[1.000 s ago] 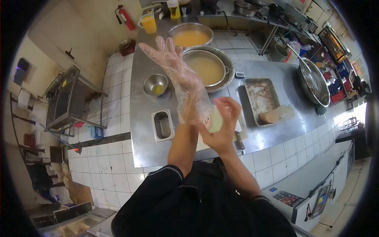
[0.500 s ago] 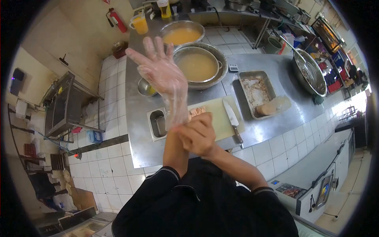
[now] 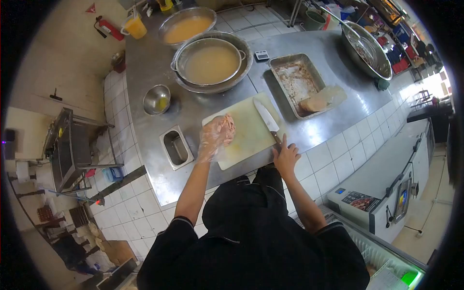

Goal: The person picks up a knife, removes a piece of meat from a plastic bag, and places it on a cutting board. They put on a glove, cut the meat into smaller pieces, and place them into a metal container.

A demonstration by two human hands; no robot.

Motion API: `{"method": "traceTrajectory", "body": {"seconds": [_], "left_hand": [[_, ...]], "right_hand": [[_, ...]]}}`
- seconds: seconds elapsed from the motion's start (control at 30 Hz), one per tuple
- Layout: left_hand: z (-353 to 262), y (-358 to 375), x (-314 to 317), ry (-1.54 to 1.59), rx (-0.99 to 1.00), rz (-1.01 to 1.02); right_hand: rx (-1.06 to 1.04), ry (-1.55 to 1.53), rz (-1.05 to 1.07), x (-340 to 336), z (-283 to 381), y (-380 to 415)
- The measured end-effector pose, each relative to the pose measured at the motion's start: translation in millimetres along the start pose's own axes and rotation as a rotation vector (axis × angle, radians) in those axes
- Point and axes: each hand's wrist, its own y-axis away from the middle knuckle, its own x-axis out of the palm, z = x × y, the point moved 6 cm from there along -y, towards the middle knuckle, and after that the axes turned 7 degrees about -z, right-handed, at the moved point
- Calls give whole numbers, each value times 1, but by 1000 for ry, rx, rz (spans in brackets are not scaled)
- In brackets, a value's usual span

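Observation:
My left hand (image 3: 212, 137), in a clear plastic glove, is on a small heap of pale pink meat pieces (image 3: 228, 128) at the left side of the cutting board (image 3: 246, 137); its fingers curl over the pieces. My bare right hand (image 3: 287, 155) is at the board's lower right corner, fingers apart, beside the handle of a knife (image 3: 267, 116). The blade lies flat on the board, pointing away from me. Whether the fingertips touch the handle is hard to tell.
Left of the board are a small steel container (image 3: 176, 148) and a small bowl (image 3: 156, 100). Beyond stand large basins of cloudy liquid (image 3: 211, 64) and a timer (image 3: 261, 55). A tray (image 3: 296, 86) holds a bagged item (image 3: 321, 100). A whisk bowl (image 3: 366, 50) is farther right.
The gloved left hand has come down from above the table onto the meat. My right hand has let go of the left wrist and moved right, beside the knife handle. The view has shifted.

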Motion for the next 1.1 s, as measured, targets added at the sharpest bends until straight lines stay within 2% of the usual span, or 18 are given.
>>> {"method": "traceTrajectory", "body": {"seconds": [0.07, 0.17, 0.27, 0.37, 0.47, 0.57, 0.67, 0.77, 0.87, 0.97, 1.1], "left_hand": [[22, -15, 36, -116, 12, 58], [17, -40, 51, -403, 173, -127], [13, -58, 65, -548, 316, -87], [36, -81, 90, -472, 61, 287], [36, -84, 81, -250, -100, 216], [82, -90, 109, -336, 328, 254], [54, -83, 86, -331, 163, 352], [78, -85, 90, -364, 105, 273], [42, -83, 65, -375, 115, 233], [43, -82, 54, -393, 142, 147], [33, -68, 36, -311, 154, 149]], "right_hand": [[-30, 78, 12, 18, -1, -1], [-95, 52, 45, 39, -2, -7], [-183, 3, 52, 62, -9, -14], [-179, -236, 309, 51, -6, -23], [-65, -388, 456, 36, -7, -32], [-64, -474, 413, 20, -7, -46], [-32, -518, 328, 26, -14, -56], [109, -466, 494, 2, -18, -77], [38, -761, 270, -25, -30, -85], [-12, -961, 108, -69, -37, -90], [79, -832, 229, -54, -51, -101]]}}
